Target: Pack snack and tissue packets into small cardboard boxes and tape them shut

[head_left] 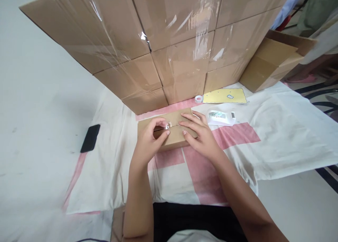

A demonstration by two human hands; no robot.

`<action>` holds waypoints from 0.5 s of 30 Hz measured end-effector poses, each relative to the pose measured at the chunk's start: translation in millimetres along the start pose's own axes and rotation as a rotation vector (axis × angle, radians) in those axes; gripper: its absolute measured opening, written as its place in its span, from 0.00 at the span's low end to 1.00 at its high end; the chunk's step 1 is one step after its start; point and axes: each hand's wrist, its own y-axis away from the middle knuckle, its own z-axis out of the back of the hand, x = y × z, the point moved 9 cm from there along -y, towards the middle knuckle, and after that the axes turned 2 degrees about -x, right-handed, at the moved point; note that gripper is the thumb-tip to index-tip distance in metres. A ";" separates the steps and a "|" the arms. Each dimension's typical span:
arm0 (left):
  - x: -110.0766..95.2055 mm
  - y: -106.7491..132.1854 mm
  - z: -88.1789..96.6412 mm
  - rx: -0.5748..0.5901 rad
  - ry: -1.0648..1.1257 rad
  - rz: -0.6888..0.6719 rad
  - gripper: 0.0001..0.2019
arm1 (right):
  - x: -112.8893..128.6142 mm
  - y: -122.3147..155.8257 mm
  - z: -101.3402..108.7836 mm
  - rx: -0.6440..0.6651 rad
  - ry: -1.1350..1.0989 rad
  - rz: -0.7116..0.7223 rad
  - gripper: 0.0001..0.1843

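A small flat brown cardboard box (176, 118) lies on a white and pink cloth (277, 129) in front of me. My left hand (149, 140) rests on the box's left part, fingers curled, with thumb and forefinger pinching a small clear piece of tape (167, 126) at the flap seam. My right hand (198, 131) lies flat on the right part of the box, fingers stretched out and pressing the flap down.
A wall of stacked cardboard boxes (163, 37) wrapped in clear film stands just behind. A white tape dispenser (221, 117), a small tape roll (198, 98) and a yellow sheet (224, 95) lie right of the box. A black phone (90, 138) lies left. An open carton (274, 60) stands far right.
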 end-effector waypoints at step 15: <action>1.0 -3.9 7.4 -0.085 -0.210 -0.016 0.11 | -1.2 0.5 -0.7 0.001 -0.002 -0.002 0.15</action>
